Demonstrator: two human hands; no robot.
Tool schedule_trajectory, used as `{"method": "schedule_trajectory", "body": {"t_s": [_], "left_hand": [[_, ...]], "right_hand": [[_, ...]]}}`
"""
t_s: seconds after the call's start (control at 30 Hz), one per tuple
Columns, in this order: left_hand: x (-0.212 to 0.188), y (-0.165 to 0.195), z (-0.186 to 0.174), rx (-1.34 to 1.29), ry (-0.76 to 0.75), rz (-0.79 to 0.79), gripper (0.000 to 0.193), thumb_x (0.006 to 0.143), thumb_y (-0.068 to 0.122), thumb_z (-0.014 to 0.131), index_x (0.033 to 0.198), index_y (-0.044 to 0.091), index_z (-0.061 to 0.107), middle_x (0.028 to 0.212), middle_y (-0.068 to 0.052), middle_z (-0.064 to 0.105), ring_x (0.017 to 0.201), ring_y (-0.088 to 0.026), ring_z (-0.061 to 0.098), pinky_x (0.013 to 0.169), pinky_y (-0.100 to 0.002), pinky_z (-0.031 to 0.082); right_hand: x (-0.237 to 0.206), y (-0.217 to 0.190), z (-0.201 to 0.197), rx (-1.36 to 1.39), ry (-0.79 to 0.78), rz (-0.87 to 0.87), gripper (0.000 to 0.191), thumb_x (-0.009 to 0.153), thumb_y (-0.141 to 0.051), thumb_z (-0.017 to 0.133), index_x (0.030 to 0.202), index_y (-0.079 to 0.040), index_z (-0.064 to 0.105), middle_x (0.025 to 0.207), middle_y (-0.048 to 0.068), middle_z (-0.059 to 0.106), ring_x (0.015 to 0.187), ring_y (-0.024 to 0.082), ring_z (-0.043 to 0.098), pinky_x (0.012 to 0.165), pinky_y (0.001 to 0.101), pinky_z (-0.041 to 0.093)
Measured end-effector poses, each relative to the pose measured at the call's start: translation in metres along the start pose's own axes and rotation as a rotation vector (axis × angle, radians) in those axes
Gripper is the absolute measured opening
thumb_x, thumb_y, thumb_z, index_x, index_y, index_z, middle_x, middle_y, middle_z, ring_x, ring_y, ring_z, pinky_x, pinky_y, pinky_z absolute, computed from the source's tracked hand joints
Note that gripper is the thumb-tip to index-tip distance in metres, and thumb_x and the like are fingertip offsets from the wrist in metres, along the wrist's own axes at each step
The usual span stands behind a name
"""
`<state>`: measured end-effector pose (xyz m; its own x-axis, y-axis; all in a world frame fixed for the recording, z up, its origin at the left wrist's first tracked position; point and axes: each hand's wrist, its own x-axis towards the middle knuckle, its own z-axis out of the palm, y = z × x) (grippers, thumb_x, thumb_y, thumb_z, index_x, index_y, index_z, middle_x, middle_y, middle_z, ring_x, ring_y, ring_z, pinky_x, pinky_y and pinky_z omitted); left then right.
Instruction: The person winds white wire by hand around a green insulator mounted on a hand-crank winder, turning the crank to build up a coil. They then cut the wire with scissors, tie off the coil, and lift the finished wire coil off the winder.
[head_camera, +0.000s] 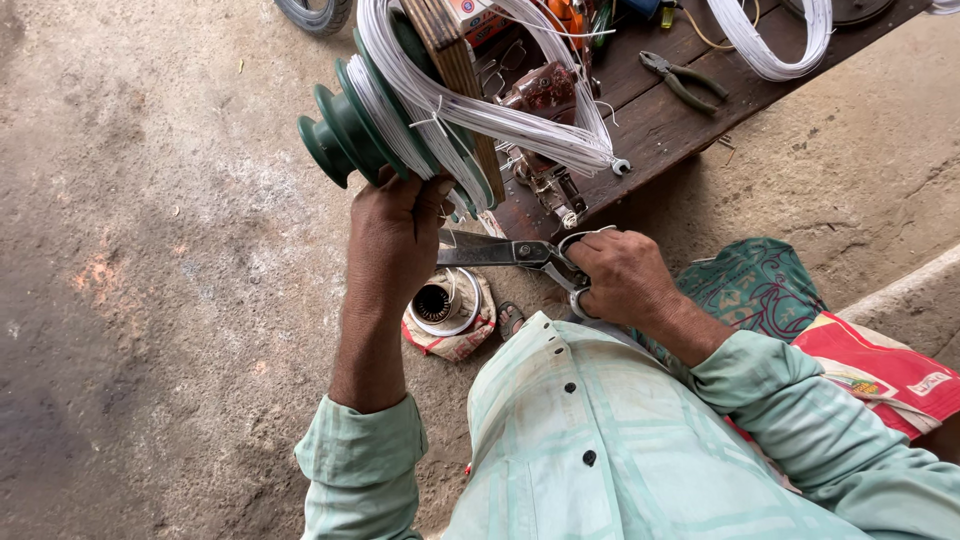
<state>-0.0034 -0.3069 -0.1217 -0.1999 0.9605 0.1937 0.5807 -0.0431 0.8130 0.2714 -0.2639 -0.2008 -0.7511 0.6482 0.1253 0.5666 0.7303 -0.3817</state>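
Note:
My left hand (395, 240) grips the lower edge of a bundle of white wire coils (470, 110) wound on a green stepped former (345, 130). My right hand (625, 275) holds a pair of metal scissors (500, 252) by the handles. The blades point left toward my left hand, just under the wire bundle. The former is fixed to a wooden board (455, 60) on a winding machine at the bench edge.
A dark wooden bench (670, 115) carries pliers (680, 78), another white wire coil (770, 40) and small tools. A motor stator (440, 305) lies on the concrete floor on a cloth. Patterned bags (790, 300) are at my right. A tyre (315, 12) shows at the top.

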Motion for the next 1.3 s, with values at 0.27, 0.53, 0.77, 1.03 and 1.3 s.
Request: {"method": "schedule_trajectory", "body": {"t_s": [0.27, 0.53, 0.77, 1.03, 1.3], "left_hand": [[-0.001, 0.002, -0.002, -0.029, 0.015, -0.003, 0.011, 0.102, 0.008, 0.065, 0.105, 0.0, 0.071, 0.092, -0.012, 0.073, 0.076, -0.019, 0.076, 0.064, -0.032, 0.061], [-0.003, 0.005, -0.003, 0.028, 0.059, 0.011, 0.008, 0.102, 0.004, 0.066, 0.107, 0.0, 0.071, 0.092, -0.013, 0.07, 0.076, -0.021, 0.075, 0.066, -0.033, 0.059], [-0.009, 0.009, -0.001, 0.065, 0.092, -0.02, 0.01, 0.102, 0.004, 0.067, 0.111, 0.002, 0.071, 0.092, -0.012, 0.07, 0.074, -0.019, 0.073, 0.064, -0.032, 0.058], [-0.018, -0.009, 0.015, -0.256, 0.16, -0.182, 0.011, 0.105, 0.002, 0.065, 0.113, 0.002, 0.071, 0.087, -0.005, 0.07, 0.073, -0.012, 0.067, 0.064, -0.029, 0.057], [-0.032, -0.049, 0.039, -0.824, 0.218, -0.143, 0.012, 0.104, 0.0, 0.066, 0.115, -0.003, 0.068, 0.098, -0.006, 0.07, 0.083, -0.016, 0.072, 0.071, -0.032, 0.062]], "right_hand": [[0.0, 0.004, -0.012, -0.039, -0.014, -0.039, 0.034, 0.054, -0.014, 0.076, 0.087, -0.008, 0.067, 0.083, 0.006, 0.066, 0.083, 0.028, 0.068, 0.072, 0.0435, 0.054], [-0.014, 0.018, 0.001, -0.007, -0.103, -0.03, 0.01, 0.071, -0.016, 0.074, 0.076, -0.011, 0.067, 0.075, 0.008, 0.069, 0.069, 0.031, 0.07, 0.062, 0.0447, 0.055], [-0.077, 0.092, 0.037, 0.085, -0.032, -0.153, 0.016, 0.075, -0.026, 0.075, 0.077, -0.012, 0.066, 0.074, 0.007, 0.068, 0.071, 0.03, 0.069, 0.065, 0.0445, 0.054], [-0.132, 0.214, 0.087, 0.021, -0.136, 0.835, 0.048, 0.096, -0.06, 0.071, 0.095, -0.012, 0.075, 0.083, 0.018, 0.073, 0.077, 0.035, 0.071, 0.068, 0.0472, 0.052], [0.011, 0.255, 0.102, -0.142, 0.014, 0.516, 0.035, 0.091, -0.038, 0.075, 0.103, -0.006, 0.072, 0.095, 0.02, 0.072, 0.086, 0.039, 0.069, 0.074, 0.0506, 0.054]]}}
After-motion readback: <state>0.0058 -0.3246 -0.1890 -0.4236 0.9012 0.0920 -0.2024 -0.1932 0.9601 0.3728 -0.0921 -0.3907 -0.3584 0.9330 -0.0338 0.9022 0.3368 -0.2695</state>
